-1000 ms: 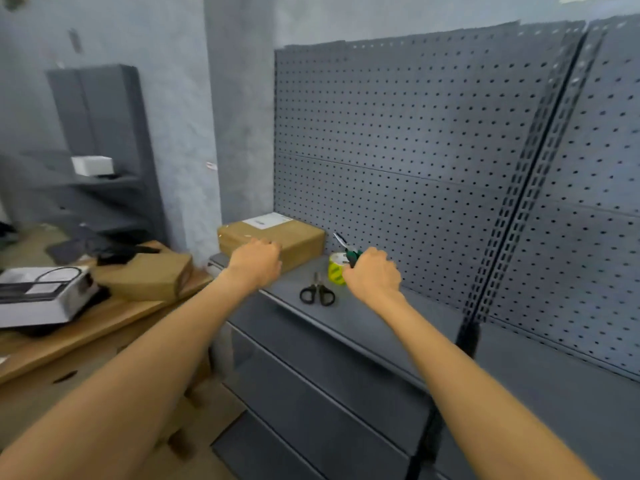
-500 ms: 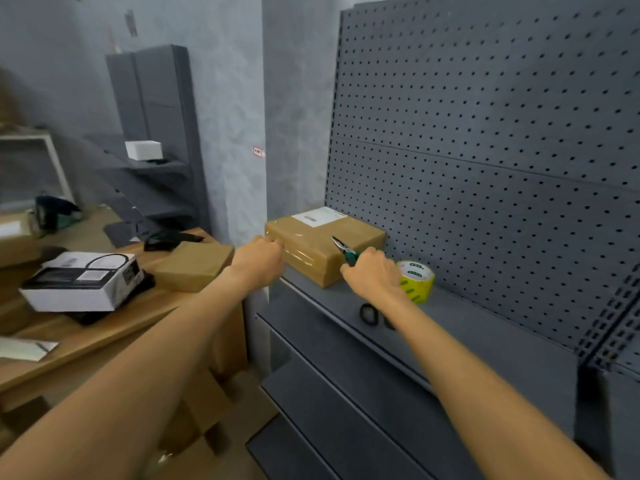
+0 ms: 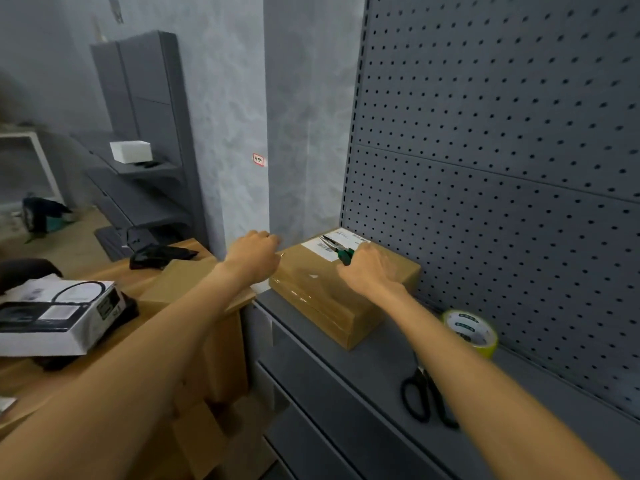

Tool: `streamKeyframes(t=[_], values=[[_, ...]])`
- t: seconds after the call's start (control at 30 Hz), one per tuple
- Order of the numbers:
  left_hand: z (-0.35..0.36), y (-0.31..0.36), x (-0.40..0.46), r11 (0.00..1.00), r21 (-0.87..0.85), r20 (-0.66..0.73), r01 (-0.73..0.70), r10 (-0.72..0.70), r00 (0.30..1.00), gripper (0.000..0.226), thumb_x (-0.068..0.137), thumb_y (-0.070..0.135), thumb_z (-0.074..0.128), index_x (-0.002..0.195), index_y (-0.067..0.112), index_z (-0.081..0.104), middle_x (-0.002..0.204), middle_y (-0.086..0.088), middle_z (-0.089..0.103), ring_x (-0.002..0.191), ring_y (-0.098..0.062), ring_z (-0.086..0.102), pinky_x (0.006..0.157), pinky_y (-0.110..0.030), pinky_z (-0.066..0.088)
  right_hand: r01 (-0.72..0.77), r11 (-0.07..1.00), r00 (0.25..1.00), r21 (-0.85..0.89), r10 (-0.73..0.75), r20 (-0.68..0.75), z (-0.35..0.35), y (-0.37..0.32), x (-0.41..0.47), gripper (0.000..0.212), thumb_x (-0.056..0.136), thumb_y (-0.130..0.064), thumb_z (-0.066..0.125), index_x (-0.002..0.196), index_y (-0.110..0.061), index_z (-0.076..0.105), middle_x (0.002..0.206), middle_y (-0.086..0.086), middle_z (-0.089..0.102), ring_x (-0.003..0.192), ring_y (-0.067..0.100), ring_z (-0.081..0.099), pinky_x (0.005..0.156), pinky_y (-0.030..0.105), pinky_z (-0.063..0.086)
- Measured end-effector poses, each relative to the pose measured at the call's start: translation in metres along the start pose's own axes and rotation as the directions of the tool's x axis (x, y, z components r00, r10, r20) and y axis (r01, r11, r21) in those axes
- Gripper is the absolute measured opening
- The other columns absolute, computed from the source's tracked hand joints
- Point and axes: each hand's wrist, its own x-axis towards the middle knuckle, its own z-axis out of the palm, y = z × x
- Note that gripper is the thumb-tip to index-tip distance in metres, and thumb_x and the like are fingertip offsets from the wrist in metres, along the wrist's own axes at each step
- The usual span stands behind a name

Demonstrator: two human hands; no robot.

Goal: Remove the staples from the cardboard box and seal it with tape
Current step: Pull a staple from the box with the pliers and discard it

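Right hand (image 3: 369, 271) fingers are curled round green-handled pliers (image 3: 337, 250), nose pointing up-left over the label. Left hand (image 3: 254, 256) fingers grip the cardboard box (image 3: 332, 296) at its left end. The box sits on the grey shelf (image 3: 381, 368), long axis running toward the pegboard (image 3: 502, 150); it looks light, stiff, with tape-slick faces, best held at the corners.

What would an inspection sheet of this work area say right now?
Surface: grey metal shelf in front of a pegboard.
Job's things: cardboard box with a white label on the shelf; tape roll and scissors to its right.
Clutter: wooden table with a printed carton, a brown box and a black item.
Hands: left hand at the box's left end, fingers curled; right hand grips green-handled pliers over the box top.
Cables: nothing seen.
Surroundings: grey wall, further grey shelving holding a white box.
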Motion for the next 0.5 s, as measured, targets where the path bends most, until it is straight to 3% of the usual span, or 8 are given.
streamKeyframes(t=[0.17,0.3,0.4,0.5], values=[[0.015,-0.032,0.041,0.998,-0.064,-0.01,-0.02,0.019,1.0,0.034,0.098,0.027,0.044,0.126,0.011,0.054,0.128,-0.009,0.055,0.115,-0.028,0.051,0.093,-0.039,0.045,0.023,0.999,1.0,-0.048,-0.023,0.012,0.014,-0.013,0.026,0.053,0.089,-0.044,0.054,0.124,-0.004,0.049,0.121,0.012,0.057,0.106,0.031,0.055,0.077,0.038,0.046],[0.031,-0.053,0.077,0.989,-0.131,0.014,-0.075,0.077,0.997,0.029,0.095,0.031,0.048,0.111,0.01,0.062,0.119,-0.009,0.06,0.105,-0.028,0.055,0.087,-0.039,0.048,-0.005,0.998,0.998,-0.065,0.01,0.068,0.027,-0.029,0.043,0.045,0.088,-0.044,0.054,0.112,-0.006,0.054,0.104,0.009,0.059,0.089,0.027,0.055,0.067,0.035,0.042],[0.042,-0.062,0.096,0.967,-0.183,0.024,-0.178,0.185,0.982,0.032,0.095,0.032,0.05,0.111,0.008,0.062,0.118,-0.011,0.061,0.107,-0.03,0.054,0.088,-0.04,0.048,-0.031,0.994,0.995,-0.101,0.04,0.087,0.034,-0.043,0.05,0.036,0.089,-0.045,0.054,0.096,-0.01,0.053,0.09,0.005,0.053,0.081,0.025,0.053,0.063,0.033,0.041],[0.055,-0.076,0.109,0.927,-0.232,0.064,-0.295,0.317,0.946,0.04,0.094,0.038,0.051,0.123,0.01,0.058,0.126,-0.01,0.057,0.117,-0.028,0.051,0.094,-0.038,0.044,-0.067,0.991,0.994,-0.117,0.077,0.083,0.039,-0.056,0.055,0.037,0.089,-0.046,0.053,0.096,-0.01,0.053,0.09,0.004,0.055,0.079,0.024,0.054,0.057,0.032,0.04]])
